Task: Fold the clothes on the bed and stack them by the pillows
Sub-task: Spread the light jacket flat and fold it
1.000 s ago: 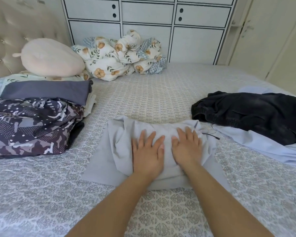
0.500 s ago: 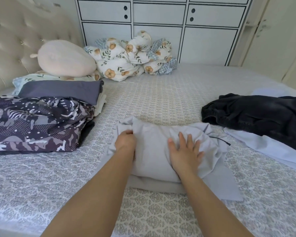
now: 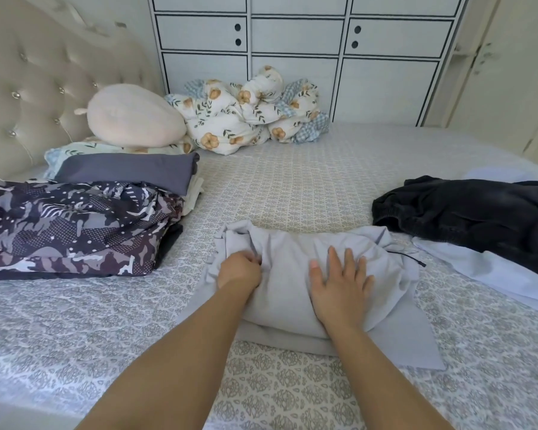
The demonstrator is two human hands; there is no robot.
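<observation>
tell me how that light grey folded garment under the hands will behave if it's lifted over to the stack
The light grey garment looks soft and floppy: it bunches under the left hand. Loose flaps at its right edge would probably droop and unfold. It is likely light, and seems unlikely to slide on the bedspread.

1. Single head-worn wide-angle view, looking forward and down across the bed [image 3: 292,187].
2. Close above both forearms; faces the white cabinet wall [image 3: 295,57], headboard [image 3: 38,88] at left.
</observation>
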